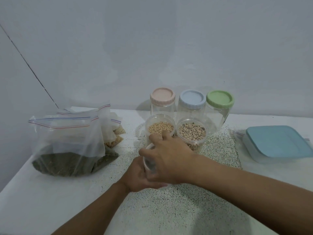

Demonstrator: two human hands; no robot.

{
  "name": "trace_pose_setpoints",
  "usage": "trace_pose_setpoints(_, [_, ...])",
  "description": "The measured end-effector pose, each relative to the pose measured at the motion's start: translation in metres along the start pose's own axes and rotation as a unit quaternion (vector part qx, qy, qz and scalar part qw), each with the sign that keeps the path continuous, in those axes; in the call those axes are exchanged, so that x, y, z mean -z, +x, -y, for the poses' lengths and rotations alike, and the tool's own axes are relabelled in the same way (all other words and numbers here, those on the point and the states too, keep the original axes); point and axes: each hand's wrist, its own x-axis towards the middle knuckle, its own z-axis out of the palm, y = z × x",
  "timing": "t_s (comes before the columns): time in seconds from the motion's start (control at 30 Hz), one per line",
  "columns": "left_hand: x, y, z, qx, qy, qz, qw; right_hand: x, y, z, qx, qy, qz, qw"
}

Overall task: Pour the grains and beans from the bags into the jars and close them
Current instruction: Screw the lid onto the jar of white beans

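An empty clear jar (pixel 149 162) stands near the middle of the table, mostly hidden by my hands. My left hand (pixel 137 175) grips its side from the left. My right hand (pixel 167 158) lies over its mouth with fingers curled round the rim. Just behind stand two open jars, one holding yellow soybeans (pixel 160 128), the other black-eyed peas (pixel 192 132). At the back are three empty closed jars with a pink lid (pixel 162 96), a blue lid (pixel 192 99) and a green lid (pixel 220 99). A large zip bag of dark green grains (pixel 67 146) sits at left.
Smaller zip bags of pale grains (pixel 116 133) lie behind the large bag. A lidded blue container (pixel 279 141) rests at the right. A speckled mat (pixel 186 200) covers the table's middle. The wall is close behind the jars.
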Motion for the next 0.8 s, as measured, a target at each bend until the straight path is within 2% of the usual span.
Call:
trace_pose_setpoints(0.1, [0.004,-0.002,0.0,-0.023,0.008,0.004,1.0,0.016,0.001,-0.013,0.116,0.141,0.032,0.983])
trace_pose_setpoints(0.17, [0.007,-0.003,-0.009,-0.027,0.001,-0.006,1.0,0.023,0.0,-0.018,0.127,0.222,0.046,0.966])
trace_pose_setpoints(0.2, [0.008,-0.001,-0.006,-0.021,0.001,-0.005,1.0,0.021,-0.001,-0.019,0.115,0.231,0.021,0.966])
trace_pose_setpoints(0.27, [0.008,-0.001,-0.004,-0.009,0.009,-0.004,1.0,0.014,-0.003,-0.015,0.065,0.17,-0.044,0.982])
trace_pose_setpoints(0.3, [0.008,-0.001,-0.007,-0.004,0.027,-0.004,1.0,0.01,-0.003,-0.012,0.021,0.108,-0.043,0.993])
trace_pose_setpoints(0.4, [0.008,-0.003,0.002,0.017,0.014,-0.005,1.0,0.001,-0.006,-0.001,-0.09,0.002,0.035,0.995])
trace_pose_setpoints(0.5, [0.007,-0.003,0.004,0.014,0.014,-0.002,1.0,-0.004,-0.002,0.005,-0.068,0.0,0.029,0.997])
trace_pose_setpoints(0.67, [0.008,-0.002,0.008,0.011,0.015,-0.003,1.0,0.017,0.0,-0.015,0.046,0.184,0.062,0.98])
trace_pose_setpoints(0.73, [0.01,-0.002,0.009,0.01,0.019,-0.005,1.0,0.019,-0.002,-0.018,0.022,0.203,0.036,0.978])
trace_pose_setpoints(0.8, [0.01,-0.001,0.011,0.016,0.027,-0.006,0.999,0.013,-0.003,-0.014,-0.038,0.107,0.028,0.993])
